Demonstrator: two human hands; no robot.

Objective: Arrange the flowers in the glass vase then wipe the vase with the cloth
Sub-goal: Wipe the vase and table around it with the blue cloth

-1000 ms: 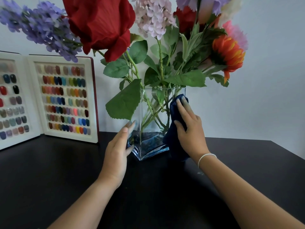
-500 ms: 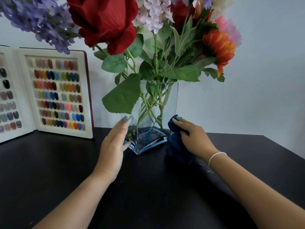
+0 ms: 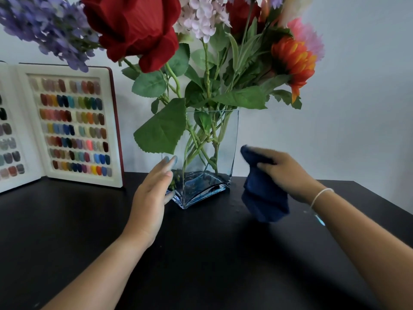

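A square clear glass vase (image 3: 225,144) with a blue-tinted base stands on the black table (image 3: 201,253). It holds a bunch of flowers (image 3: 138,30): a big red rose, purple and pink blooms, an orange one, green leaves and stems. My left hand (image 3: 154,191) rests flat against the vase's left side, fingers straight. My right hand (image 3: 288,173) is to the right of the vase, clear of the glass, and grips a dark blue cloth (image 3: 263,198) that hangs down just above the table.
An open white display book of coloured nail samples (image 3: 73,128) stands against the wall at the back left. A pale wall is close behind the vase. The table's right edge runs diagonally at the far right.
My right hand slid the cloth down the vase's right side, then pulled it away to the right, off the glass. My left hand stayed on the vase's left side.
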